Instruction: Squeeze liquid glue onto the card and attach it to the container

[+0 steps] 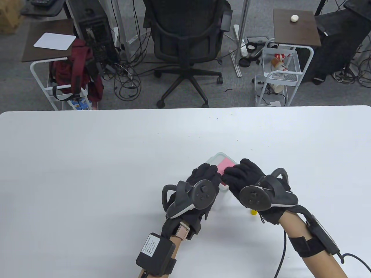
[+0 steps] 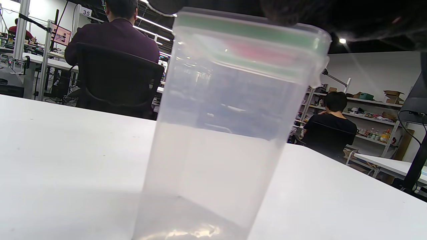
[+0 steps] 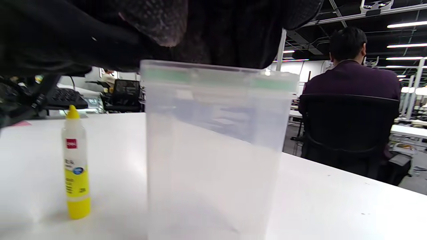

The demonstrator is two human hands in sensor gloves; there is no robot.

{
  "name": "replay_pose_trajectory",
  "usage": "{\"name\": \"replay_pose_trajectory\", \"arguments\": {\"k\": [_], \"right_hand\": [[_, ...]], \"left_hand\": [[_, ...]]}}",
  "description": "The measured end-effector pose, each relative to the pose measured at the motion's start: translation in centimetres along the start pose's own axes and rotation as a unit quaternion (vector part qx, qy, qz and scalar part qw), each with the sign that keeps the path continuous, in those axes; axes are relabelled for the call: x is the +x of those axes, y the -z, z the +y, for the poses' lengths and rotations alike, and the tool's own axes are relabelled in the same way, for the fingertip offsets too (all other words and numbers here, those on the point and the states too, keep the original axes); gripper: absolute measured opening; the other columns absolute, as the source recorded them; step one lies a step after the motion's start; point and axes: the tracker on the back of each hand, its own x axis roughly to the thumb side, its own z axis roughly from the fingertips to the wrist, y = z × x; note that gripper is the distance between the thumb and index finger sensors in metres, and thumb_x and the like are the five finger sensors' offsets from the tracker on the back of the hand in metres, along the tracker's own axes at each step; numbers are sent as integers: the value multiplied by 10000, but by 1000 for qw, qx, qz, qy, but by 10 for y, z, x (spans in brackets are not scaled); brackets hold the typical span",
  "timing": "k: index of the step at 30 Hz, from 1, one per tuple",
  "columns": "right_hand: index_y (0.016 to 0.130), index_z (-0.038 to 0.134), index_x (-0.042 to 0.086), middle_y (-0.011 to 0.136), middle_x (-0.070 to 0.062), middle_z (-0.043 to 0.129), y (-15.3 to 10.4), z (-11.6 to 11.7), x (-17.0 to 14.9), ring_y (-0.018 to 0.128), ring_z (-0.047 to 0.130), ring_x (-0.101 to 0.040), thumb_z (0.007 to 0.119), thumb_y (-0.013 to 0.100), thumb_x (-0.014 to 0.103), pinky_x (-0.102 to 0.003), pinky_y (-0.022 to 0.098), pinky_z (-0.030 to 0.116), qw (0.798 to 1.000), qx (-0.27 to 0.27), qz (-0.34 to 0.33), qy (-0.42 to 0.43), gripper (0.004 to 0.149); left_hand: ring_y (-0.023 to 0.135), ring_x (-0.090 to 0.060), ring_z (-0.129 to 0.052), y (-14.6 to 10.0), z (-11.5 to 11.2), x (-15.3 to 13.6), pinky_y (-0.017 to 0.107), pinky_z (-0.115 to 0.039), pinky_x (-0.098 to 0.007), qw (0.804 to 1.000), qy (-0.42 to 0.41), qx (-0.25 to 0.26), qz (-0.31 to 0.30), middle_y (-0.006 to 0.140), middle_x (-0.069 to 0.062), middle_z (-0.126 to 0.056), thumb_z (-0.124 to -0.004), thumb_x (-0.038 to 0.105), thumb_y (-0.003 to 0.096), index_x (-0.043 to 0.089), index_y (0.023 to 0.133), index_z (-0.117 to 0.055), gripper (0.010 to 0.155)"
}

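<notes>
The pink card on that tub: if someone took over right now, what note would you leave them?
Left hand and right hand: both on top of the container, fingers over the pink card; whether they press or pinch is unclear.
Card lies on the closed lid; container stands upright on the table.
Glue bottle stands capped beside it, untouched.
Done, apparently: card placed on lid.
Left: confirm it sticks, then let go.

The container (image 2: 220,133), tall, clear plastic, lid with a green seal, stands upright on the white surface (image 1: 87,162). The pink card (image 1: 225,166) lies flat on its lid. The glue bottle (image 3: 75,166), yellow-capped, stands upright just beside it.
</notes>
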Motion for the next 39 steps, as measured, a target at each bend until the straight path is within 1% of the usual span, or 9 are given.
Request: {"name": "replay_pose_trajectory", "arguments": {"k": [4, 11, 15, 17, 25, 28, 33, 35, 39], "right_hand": [[916, 821, 176, 1042, -51, 779, 6, 4, -13, 933, 781, -349, 692, 561, 310, -536, 823, 494, 999, -8, 34, 33, 401], [969, 758, 169, 1083, -55, 711, 30, 10, -15, 963, 729, -343, 677, 575, 296, -522, 840, 456, 996, 10, 81, -25, 422], [981, 747, 168, 1082, -68, 716, 24, 8, -5, 951, 759, -338, 669, 573, 304, -525, 828, 503, 996, 16, 59, -69, 437], [963, 774, 157, 1058, -75, 751, 18, 4, -1, 923, 792, -340, 674, 569, 304, -530, 810, 538, 999, 12, 30, -33, 432], [947, 791, 156, 1050, -63, 762, 16, 6, -10, 933, 785, -341, 686, 564, 290, -527, 814, 525, 999, 2, 47, 14, 420], [981, 743, 179, 1089, -50, 707, 22, 10, -15, 967, 748, -328, 674, 571, 289, -516, 831, 494, 997, 9, 78, -25, 430], [976, 753, 168, 1077, -68, 725, 15, 7, -4, 949, 778, -334, 668, 567, 296, -529, 811, 540, 998, 8, 45, -50, 437], [959, 785, 124, 1055, -90, 758, 10, 4, 2, 927, 802, -353, 678, 561, 293, -546, 794, 561, 999, 5, 28, -20, 445], [951, 784, 157, 1057, -60, 757, 5, 3, -5, 935, 799, -328, 672, 564, 300, -529, 802, 560, 999, 4, 33, 5, 427]], "left_hand": [[1128, -123, -588, 0, 0, 0, 848, -548, -304, 1000, -1, -3, -1, 1136, 166, -630, -674, 457, 475, 375, 964, -663, 495], [1129, -120, -585, 0, 0, 0, 851, -543, -302, 1000, -2, -5, 1, 1137, 169, -625, -673, 458, 475, 383, 963, -659, 494], [1129, -122, -585, 0, 0, 1, 850, -544, -303, 1000, 1, -3, 2, 1137, 166, -623, -669, 458, 476, 382, 965, -657, 495], [1128, -121, -586, 0, 0, 0, 850, -545, -303, 1000, 0, -2, 1, 1135, 168, -627, -668, 458, 477, 380, 949, -660, 479], [1130, -121, -582, 0, 0, 0, 851, -541, -303, 1000, -3, -3, 0, 1137, 166, -625, -671, 457, 476, 378, 951, -662, 482], [1130, -117, -582, 0, 0, 0, 851, -542, -301, 1000, -2, -3, 0, 1136, 166, -625, -670, 457, 476, 381, 959, -656, 489], [1129, -121, -585, 0, 0, 0, 850, -544, -303, 1000, 1, 0, 1, 1135, 168, -627, -667, 459, 476, 383, 956, -659, 486], [1128, -120, -585, 0, 0, 0, 851, -544, -302, 1000, -3, 0, 1, 1135, 169, -628, -668, 457, 477, 371, 940, -663, 471], [1128, -122, -586, 0, 0, 0, 850, -542, -304, 1000, -3, 0, 0, 1135, 167, -628, -669, 457, 476, 371, 946, -663, 478]]}}
